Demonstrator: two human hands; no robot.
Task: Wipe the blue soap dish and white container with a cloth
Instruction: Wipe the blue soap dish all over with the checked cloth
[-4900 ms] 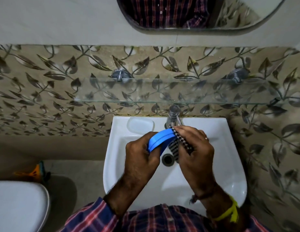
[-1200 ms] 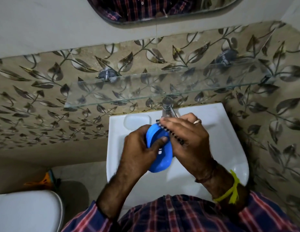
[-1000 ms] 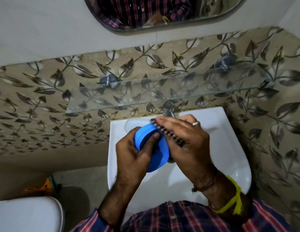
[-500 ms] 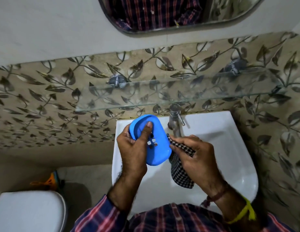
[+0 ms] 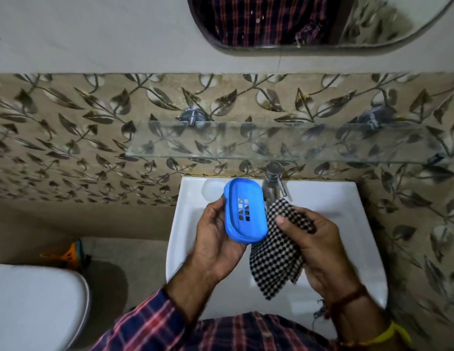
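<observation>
The left hand (image 5: 215,239) cups the blue dish (image 5: 245,211) from below and from its left, fingers curled under it and the thumb side along its left rim. The dish is held over the sink (image 5: 347,198), face up toward the camera, with its drain slots showing. Its long axis runs from upper left, near the tap (image 5: 272,183), to lower right.

The right hand (image 5: 319,239) holds a checked cloth (image 5: 276,259), thumb laid on top and fingers folded round the bunched upper part; the loose end hangs down into the basin. The cloth's upper edge is just beside the dish's right rim, perhaps touching it; I cannot tell for sure.

So the dish lies directly left of the cloth hand, close by, with its open face clear of fingers. Any next wipe would likely go leftward across the dish, along or across that slanted axis, while the left hand steadies it.

The white container is not something I can pick out here. A glass shelf (image 5: 271,140) runs above the sink, a mirror (image 5: 322,21) higher up.
</observation>
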